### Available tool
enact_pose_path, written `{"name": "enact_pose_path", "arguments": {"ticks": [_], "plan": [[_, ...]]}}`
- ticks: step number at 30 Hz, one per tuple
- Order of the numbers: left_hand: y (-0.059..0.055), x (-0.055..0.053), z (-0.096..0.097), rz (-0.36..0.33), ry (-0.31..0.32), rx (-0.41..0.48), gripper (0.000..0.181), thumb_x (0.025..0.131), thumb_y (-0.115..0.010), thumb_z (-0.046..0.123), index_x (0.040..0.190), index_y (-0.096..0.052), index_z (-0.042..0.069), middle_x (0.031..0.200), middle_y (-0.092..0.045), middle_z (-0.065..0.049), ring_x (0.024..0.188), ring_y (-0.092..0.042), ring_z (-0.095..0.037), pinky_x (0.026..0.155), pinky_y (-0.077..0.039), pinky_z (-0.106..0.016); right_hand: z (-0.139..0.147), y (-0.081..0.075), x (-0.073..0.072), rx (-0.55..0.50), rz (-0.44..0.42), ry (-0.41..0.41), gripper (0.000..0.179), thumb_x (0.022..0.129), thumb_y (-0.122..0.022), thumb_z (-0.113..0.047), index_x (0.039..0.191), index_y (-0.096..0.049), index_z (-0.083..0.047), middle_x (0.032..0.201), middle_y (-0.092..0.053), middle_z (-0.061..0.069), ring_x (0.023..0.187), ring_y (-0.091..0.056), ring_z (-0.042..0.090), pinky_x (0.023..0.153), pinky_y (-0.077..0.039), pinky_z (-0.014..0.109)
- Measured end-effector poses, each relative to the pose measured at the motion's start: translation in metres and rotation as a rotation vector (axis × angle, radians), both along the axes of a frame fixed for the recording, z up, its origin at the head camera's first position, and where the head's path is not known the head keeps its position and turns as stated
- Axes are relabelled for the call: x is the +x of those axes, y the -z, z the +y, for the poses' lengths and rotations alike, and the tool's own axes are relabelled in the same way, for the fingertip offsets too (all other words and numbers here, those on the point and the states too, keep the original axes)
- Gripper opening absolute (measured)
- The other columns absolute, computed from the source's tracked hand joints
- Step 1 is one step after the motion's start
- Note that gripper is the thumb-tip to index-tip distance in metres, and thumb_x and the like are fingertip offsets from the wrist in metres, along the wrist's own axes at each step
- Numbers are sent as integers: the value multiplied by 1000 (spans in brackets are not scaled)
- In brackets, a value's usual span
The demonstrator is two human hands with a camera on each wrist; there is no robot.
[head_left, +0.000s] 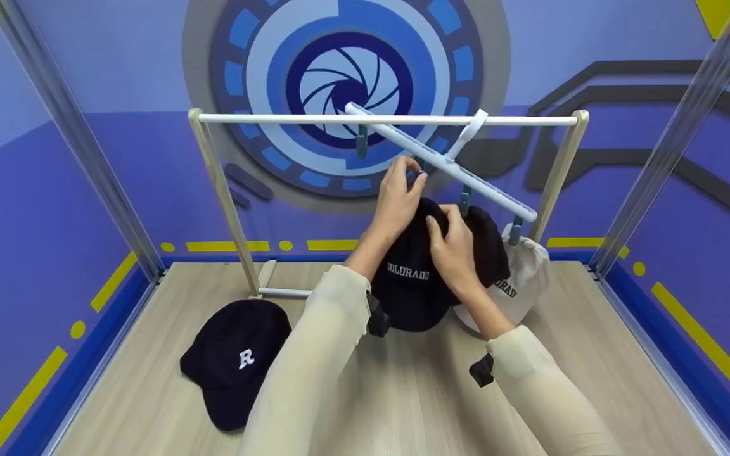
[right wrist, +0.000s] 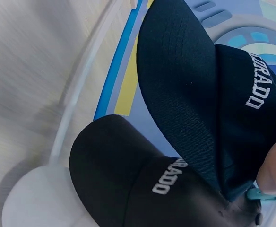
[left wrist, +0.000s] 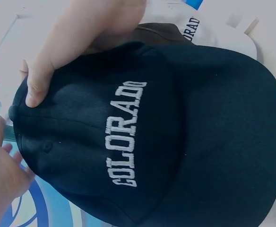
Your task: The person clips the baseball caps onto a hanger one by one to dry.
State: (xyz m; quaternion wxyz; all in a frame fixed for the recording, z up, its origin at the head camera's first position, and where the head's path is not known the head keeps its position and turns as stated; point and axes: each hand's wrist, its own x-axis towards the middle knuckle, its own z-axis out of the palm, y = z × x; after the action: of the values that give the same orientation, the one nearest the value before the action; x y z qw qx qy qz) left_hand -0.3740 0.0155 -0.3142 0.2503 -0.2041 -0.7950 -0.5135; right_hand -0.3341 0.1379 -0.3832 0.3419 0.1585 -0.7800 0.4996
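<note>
A black cap with white COLORADO lettering (head_left: pixel 408 297) hangs beneath the pale blue hanger (head_left: pixel 428 155). At the top of its crown, my left hand (head_left: pixel 397 199) pinches a small teal clip (left wrist: pixel 9 133), which the fingers mostly hide in the head view. My right hand (head_left: pixel 455 250) grips the crown's right side, thumb on the front. Behind it, a dark brown cap (right wrist: pixel 124 163) hangs from another teal clip (head_left: pixel 464 204). Further right, a white cap (head_left: pixel 520 272) hangs from the end clip (head_left: pixel 516 233).
The hanger hooks at a slant over the white rail (head_left: pixel 276 119) of a wooden stand (head_left: pixel 222 196). An unused clip (head_left: pixel 362 142) dangles at its left end. A black cap with a white R (head_left: pixel 238 361) lies on the table (head_left: pixel 149 380), left of my left forearm.
</note>
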Motion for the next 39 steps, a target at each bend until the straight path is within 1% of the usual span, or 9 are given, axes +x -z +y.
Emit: {"name": "enact_pose_path", "arguments": {"ticks": [3,6,10,13,15,22,30,35,39], "plan": [[2,2,-1,11,24,57,11,105,-58,15,106,-56,4,106,-63,-12,102,-61,-22,91,-46,-29,1,4,1,5,-2,-8,11,101,-61,-7,109,-61,1,105,-67,15,103,-64,29,93,-46,41],[4,5,-2,-5,42,124,14,104,-60,17,106,-58,3,101,-67,-11,100,-67,-21,87,-50,-27,2,7,3,8,-16,-19,12,102,-60,-9,110,-61,0,106,-67,14,104,-63,28,94,-46,41],[6,5,-4,-72,57,203,25,102,-63,20,118,-56,2,114,-67,-13,107,-69,-22,85,-53,-27,3,12,5,2,-35,-25,13,102,-60,-10,111,-61,-1,107,-67,14,105,-63,26,95,-46,39],[6,4,-5,-118,59,206,32,103,-63,21,128,-57,2,123,-66,-14,111,-68,-23,88,-53,-29,4,14,6,-9,-39,-23,12,102,-60,-10,110,-61,-1,107,-67,13,104,-63,26,95,-46,38],[6,3,-6,-135,56,186,34,103,-62,22,130,-60,2,122,-67,-14,110,-68,-23,89,-52,-29,5,15,6,-16,-37,-20,11,102,-60,-9,110,-61,-1,106,-67,13,102,-63,26,94,-46,38],[7,1,-6,-168,-13,167,27,100,-66,24,117,-70,2,106,-74,-9,95,-67,-17,83,-51,-26,9,17,4,-32,-16,4,12,101,-61,-8,110,-61,1,106,-67,14,102,-63,27,94,-45,41],[9,2,1,-240,-67,279,23,98,-69,24,100,-74,2,89,-70,-5,79,-57,-12,70,-46,-22,13,25,5,-11,10,14,13,102,-60,-9,112,-62,-1,108,-67,14,104,-63,26,94,-46,39],[11,2,3,-275,-63,391,20,97,-71,20,97,-75,0,86,-70,-4,77,-57,-10,70,-46,-21,14,34,8,9,38,11,13,102,-60,-9,112,-62,-1,108,-66,13,104,-63,25,93,-47,40],[12,2,5,-291,-38,424,20,96,-72,18,98,-76,-2,86,-71,-5,77,-58,-10,70,-47,-21,16,31,6,-29,45,19,14,102,-60,-9,113,-63,0,108,-67,13,103,-62,24,92,-46,39]]}}
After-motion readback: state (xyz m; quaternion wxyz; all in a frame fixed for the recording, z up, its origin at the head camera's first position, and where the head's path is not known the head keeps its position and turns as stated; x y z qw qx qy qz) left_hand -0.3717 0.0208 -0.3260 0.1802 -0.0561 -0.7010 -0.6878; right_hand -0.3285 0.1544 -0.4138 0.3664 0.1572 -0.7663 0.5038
